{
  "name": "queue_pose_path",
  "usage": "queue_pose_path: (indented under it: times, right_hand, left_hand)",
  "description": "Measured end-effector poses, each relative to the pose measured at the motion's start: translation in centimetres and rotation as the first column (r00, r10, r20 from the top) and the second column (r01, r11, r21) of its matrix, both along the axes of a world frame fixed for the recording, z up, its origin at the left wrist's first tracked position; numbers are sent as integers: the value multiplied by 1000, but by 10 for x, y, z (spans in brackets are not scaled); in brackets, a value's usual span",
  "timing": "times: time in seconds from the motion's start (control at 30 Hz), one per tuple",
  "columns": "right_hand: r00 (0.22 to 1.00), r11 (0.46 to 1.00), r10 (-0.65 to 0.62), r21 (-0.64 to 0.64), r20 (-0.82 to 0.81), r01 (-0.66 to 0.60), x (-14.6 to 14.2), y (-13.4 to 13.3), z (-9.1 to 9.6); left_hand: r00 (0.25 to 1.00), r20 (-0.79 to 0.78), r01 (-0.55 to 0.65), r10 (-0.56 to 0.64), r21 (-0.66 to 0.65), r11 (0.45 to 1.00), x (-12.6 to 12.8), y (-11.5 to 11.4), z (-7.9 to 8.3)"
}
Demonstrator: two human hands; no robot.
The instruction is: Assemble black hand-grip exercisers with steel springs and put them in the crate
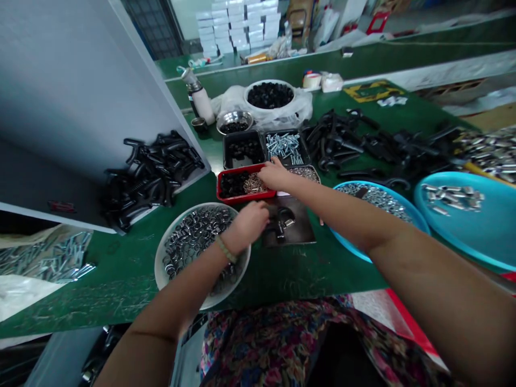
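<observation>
No writing can be read; the marks on the yellow sheet [373, 91] are too blurred.

Head-worn view, angled down forward

The left hand [250, 224] hovers over a white bowl [158, 269] of metal rings [193, 236], the right hand [274, 174] beside a red tray [242, 194].

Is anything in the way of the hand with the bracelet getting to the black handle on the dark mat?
No, nothing visible is in the way. The left hand is right beside the black handle, which lies on the dark mat.
</observation>
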State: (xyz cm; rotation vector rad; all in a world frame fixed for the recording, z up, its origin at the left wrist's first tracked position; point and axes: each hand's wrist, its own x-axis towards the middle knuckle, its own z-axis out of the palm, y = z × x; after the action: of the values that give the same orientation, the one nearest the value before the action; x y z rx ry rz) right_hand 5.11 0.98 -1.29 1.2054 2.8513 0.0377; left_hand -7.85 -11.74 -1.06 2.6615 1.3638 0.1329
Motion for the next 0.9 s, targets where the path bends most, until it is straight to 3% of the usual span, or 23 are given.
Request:
queue_pose_path:
  times: [0.07, 0.17, 0.3, 0.37, 0.43, 0.53, 0.63, 0.77, 0.83, 0.9]
  right_hand:
    - [999, 1000, 5, 26, -51, -3, 3, -2, 1]
    - [982, 997, -66, 16, -174, 70, 13, -6, 9]
    - [856, 964, -230, -227, -463, 137, 45, -36, 15]
    - [782, 912, -335, -388, -525, 130, 68, -62, 11]
    - [752, 835, -442, -531, -489, 145, 88, -87, 2]
    - [740, 758, -536, -619, -407, 208, 104, -109, -12]
    - [763, 774, -537, -569, -359, 278, 107, -111, -19]
    - [839, 816, -461, -510, -290, 272, 104, -106, -16]
    - [884, 845, -411, -456, -221, 279, 100, -106, -12]
    - [931, 896, -342, -341, -125, 283, 92, -111, -6]
  left_hand:
    - [979, 3, -205, 206, 99, 974, -10, 42, 6]
    - [970, -49, -236, 239, 54, 970, -16, 96, 6]
    - [970, -59, -238, 237, -13, 971, -10, 117, -7]
    - [968, -38, -250, 249, -9, 968, -9, 115, -13]
    - [963, 25, -267, 267, 9, 964, -10, 114, -16]
    - [932, 192, -315, 308, 5, 949, -13, 113, -15]
    - [842, 418, -330, 340, -98, 939, -11, 102, -9]
    - [657, 669, -139, 346, -343, 929, -3, 59, -10]
    - [631, 684, -71, 365, -417, 906, 2, 35, -16]
    - [657, 650, -82, 382, -442, 893, 6, 18, -24]
